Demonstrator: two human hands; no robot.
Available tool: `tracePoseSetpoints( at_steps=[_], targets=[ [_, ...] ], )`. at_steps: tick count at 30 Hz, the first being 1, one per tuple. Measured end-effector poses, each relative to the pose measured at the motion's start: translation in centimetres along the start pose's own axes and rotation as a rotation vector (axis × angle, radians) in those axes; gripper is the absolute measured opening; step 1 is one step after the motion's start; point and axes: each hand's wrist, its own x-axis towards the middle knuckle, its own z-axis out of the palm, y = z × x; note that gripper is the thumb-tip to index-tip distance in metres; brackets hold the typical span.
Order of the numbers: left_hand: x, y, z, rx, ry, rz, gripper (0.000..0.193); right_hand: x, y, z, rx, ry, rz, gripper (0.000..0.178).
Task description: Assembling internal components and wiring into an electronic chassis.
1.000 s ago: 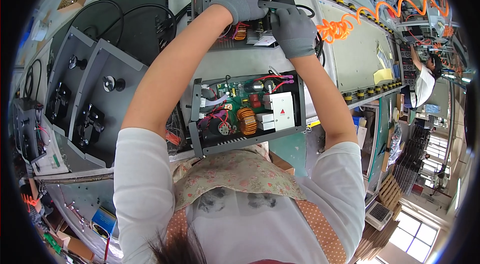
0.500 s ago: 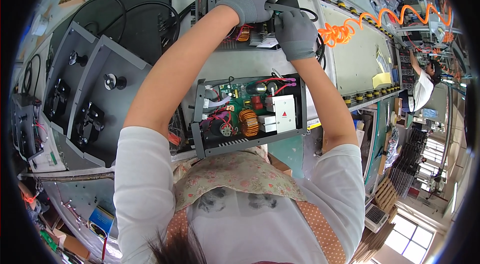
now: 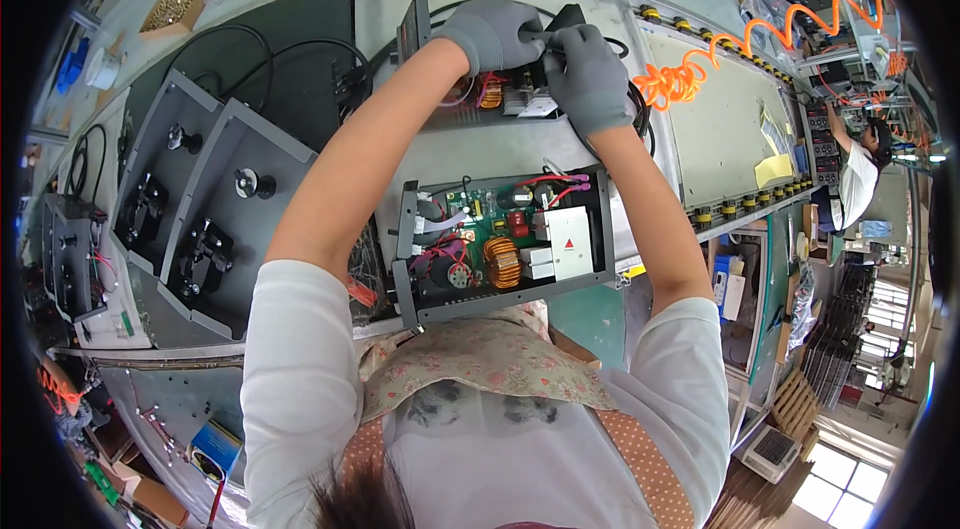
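Observation:
My left hand [image 3: 492, 35], in a grey glove, is closed at the far unit, its fingertips pinched at the unit's dark upper edge. My right hand [image 3: 588, 77], gloved alike, closes in from the right, fingers bent against the same spot. What lies between the fingertips is too small and hidden to name. Below my hands the far unit [image 3: 490, 92] shows a copper coil, wires and a silver heatsink; its dark panel [image 3: 413, 29] stands upright at the left. Nearer me lies a second open metal chassis [image 3: 500, 300] with a green circuit board [image 3: 484, 219] and a copper-wound coil [image 3: 501, 262].
Two grey metal covers [image 3: 262, 219] with black fittings lie at the left. Black cables [image 3: 300, 49] loop behind them. A coiled orange air hose [image 3: 668, 87] hangs at the right, above a roller conveyor [image 3: 735, 205]. Boxes of small parts [image 3: 176, 5] stand at the far edge.
The whole view has shifted slightly, so the bench sits lower and more right. My hands stay at the far unit; the grey strip seen between them earlier is now mostly hidden by fingers.

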Motion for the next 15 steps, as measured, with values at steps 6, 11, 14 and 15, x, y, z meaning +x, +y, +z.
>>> tracePoseSetpoints(
  at_steps=[6,11,14,15],
  targets=[
    [-3.8,1.2,-1.7,0.284,-0.070,-0.177,0.029,-2.3,0.8,-2.8,0.068,0.157,-0.146,0.054],
    [-5.6,-0.2,-1.3,0.571,-0.052,-0.158,0.024,-6.4,6.8,2.8,0.449,-0.046,0.216,0.096],
    [-4.4,0.2,-1.4,0.512,-0.114,-0.191,0.031,-6.7,7.6,4.9,0.454,-0.006,0.163,0.088],
    [-4.4,0.1,-1.5,0.491,-0.103,-0.178,0.030,-6.7,7.6,5.1,0.438,0.017,0.199,0.083]
  ],
)
